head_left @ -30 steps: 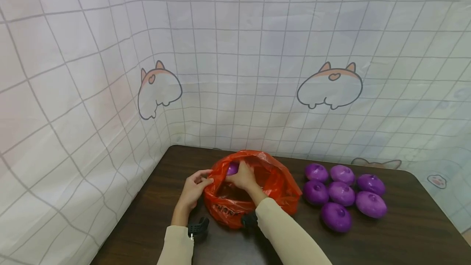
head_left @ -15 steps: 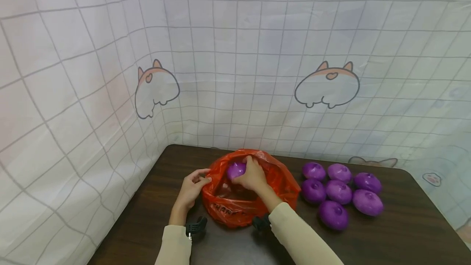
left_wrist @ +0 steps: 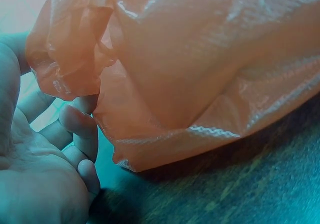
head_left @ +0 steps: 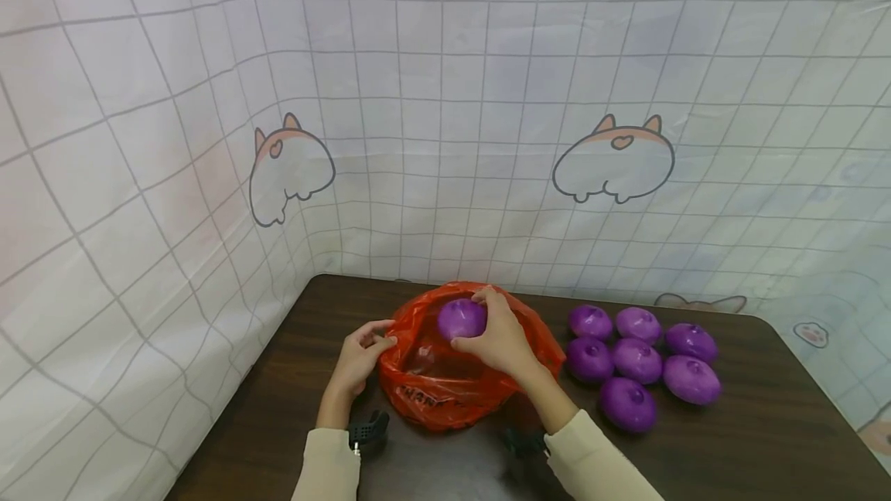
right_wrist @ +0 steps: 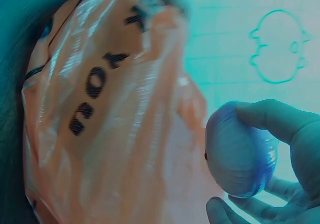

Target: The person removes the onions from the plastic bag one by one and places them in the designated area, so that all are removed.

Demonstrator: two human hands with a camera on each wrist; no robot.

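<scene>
A red plastic bag [head_left: 445, 400] with dark print stands with its mouth spread wide. My left hand [head_left: 356, 362] pinches its left rim between thumb and fingers; the left wrist view has the bag's edge [left_wrist: 65, 69] hanging over the fingers. Above the bag's mouth my right hand [head_left: 506, 337] grips a purple onion [head_left: 461, 320], thumb on the near side and fingers on the far side. That onion [right_wrist: 237, 149] appears whole between thumb and fingers in the right wrist view, beside the printed bag wall [right_wrist: 110, 119]. The bag's deepest part is hidden.
Several more purple onions [head_left: 636, 361] sit in a close group right of the bag on the dark wooden table [head_left: 766, 424]. A white gridded cloth [head_left: 445, 138] with corgi drawings hangs behind and to the left. Black wrist devices [head_left: 369, 430] are strapped below the hands.
My right hand has raised the onion from inside the bag up to its mouth and slightly right, so more of it shows. My left hand keeps its hold on the rim.
</scene>
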